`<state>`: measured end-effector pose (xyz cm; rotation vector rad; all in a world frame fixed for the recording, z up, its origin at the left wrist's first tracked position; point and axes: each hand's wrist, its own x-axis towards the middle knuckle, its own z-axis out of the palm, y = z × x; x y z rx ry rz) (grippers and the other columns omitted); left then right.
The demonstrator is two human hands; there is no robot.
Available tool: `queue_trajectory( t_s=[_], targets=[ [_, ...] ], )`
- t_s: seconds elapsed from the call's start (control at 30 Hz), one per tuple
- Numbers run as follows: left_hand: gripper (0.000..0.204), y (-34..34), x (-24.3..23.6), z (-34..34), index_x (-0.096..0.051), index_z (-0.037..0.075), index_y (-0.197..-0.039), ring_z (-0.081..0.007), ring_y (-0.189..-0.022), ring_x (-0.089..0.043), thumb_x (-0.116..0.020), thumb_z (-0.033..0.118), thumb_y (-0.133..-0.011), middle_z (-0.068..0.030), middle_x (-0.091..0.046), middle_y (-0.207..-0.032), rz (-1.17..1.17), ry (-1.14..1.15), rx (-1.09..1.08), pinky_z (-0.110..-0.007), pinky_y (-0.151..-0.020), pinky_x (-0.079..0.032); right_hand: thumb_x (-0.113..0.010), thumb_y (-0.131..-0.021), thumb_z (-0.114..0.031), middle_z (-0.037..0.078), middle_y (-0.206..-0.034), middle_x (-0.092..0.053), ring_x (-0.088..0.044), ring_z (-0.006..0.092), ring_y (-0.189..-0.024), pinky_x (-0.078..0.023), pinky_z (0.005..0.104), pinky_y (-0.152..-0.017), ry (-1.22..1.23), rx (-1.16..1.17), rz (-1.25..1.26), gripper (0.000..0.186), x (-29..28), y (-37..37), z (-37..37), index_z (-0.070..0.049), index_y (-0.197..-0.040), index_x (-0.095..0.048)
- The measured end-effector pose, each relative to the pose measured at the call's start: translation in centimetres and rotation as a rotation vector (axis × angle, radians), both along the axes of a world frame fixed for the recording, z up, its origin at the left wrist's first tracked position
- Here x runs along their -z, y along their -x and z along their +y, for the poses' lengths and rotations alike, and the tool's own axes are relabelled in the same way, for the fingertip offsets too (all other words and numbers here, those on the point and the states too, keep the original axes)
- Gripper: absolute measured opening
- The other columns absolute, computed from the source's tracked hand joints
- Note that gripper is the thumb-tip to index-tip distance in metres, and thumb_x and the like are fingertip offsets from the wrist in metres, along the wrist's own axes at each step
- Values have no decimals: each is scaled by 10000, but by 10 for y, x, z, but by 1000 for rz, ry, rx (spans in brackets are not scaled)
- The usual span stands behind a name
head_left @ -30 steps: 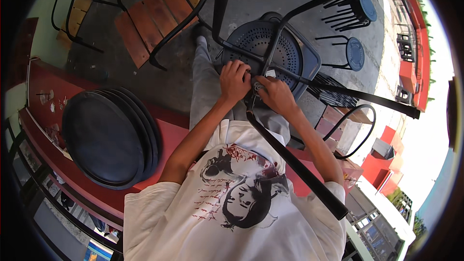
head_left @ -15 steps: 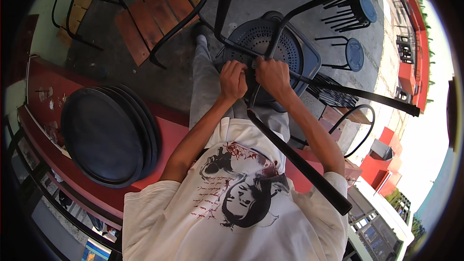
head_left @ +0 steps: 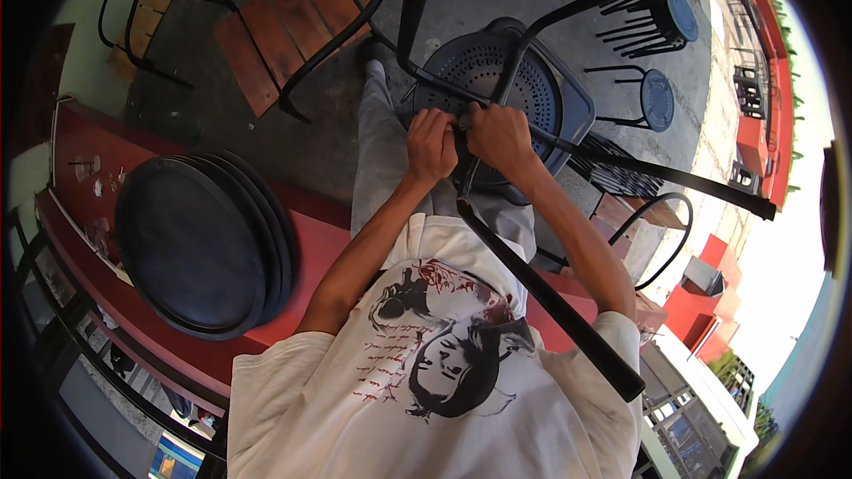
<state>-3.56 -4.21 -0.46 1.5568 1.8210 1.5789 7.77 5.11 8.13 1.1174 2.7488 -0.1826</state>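
A black metal leg base (head_left: 568, 309), its tubular legs spreading outward from a central joint, is in front of my lap. My left hand (head_left: 432, 146) is closed at the left side of that joint, fingers curled at its edge. Close beside it, my right hand (head_left: 499, 140) grips the joint from the right with fingers folded. A small dark piece shows between the two hands; what it is I cannot make out. Beneath the base lies a dark plastic stool (head_left: 575, 111) with a round seat full of small holes.
Large round black tabletops (head_left: 191, 248) are stacked on a red ledge (head_left: 321, 253) at my left. A wood-slat chair (head_left: 293, 31) stands ahead on the left. Blue-topped stools (head_left: 657, 99) lie at the right, and a curved black chair frame (head_left: 679, 231) is near my right elbow.
The view has shifted very slightly. Both hands stay at the joint of the leg base, with hardly any movement of the fingers.
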Motion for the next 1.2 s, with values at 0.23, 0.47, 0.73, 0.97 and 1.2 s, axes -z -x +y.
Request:
queue_trajectory(
  t_s=[0.23,0.47,0.73,0.97,1.2],
  targets=[
    [141,0,-4,-2,-628,-4,-953,-356,-770,-567,-563,96,-878,-163,-602,-854,-32,-20,12,-439,-724,-453,-676,-807,-211,184,-695,-721,-745,351,-654,-600,428,-614,274,-205,-38,189,2,-12,-13,-60,-713,-741],
    [245,4,-4,-1,-627,-7,-998,-337,-775,-568,-638,189,-851,-149,-597,-847,-40,-40,18,-423,-732,-456,-716,-781,-183,180,-705,-713,-737,375,-680,-597,456,-623,140,-42,85,170,-10,-15,17,-24,-838,-704],
    [283,6,-8,4,-649,3,-1058,-270,-694,-571,-664,178,-836,-108,-606,-785,-190,9,38,-363,-645,-466,-760,-744,-179,183,-726,-721,-751,340,-692,-605,425,-637,198,-102,-38,133,-9,-12,-2,-49,-745,-731],
    [128,10,-2,11,-681,59,-966,-257,-564,-621,-642,168,-913,-84,-617,-663,-158,95,-41,-368,-534,-444,-781,-748,-223,186,-766,-731,-762,364,-762,-612,462,-694,206,86,-55,183,-13,-5,-10,-53,-806,-745],
    [106,9,-5,10,-692,89,-905,-293,-558,-637,-625,160,-946,-105,-628,-662,-134,97,-63,-382,-517,-445,-770,-743,-256,203,-858,-749,-765,384,-812,-612,493,-746,315,18,-134,250,-7,-1,-4,-35,-858,-752]
  ],
)
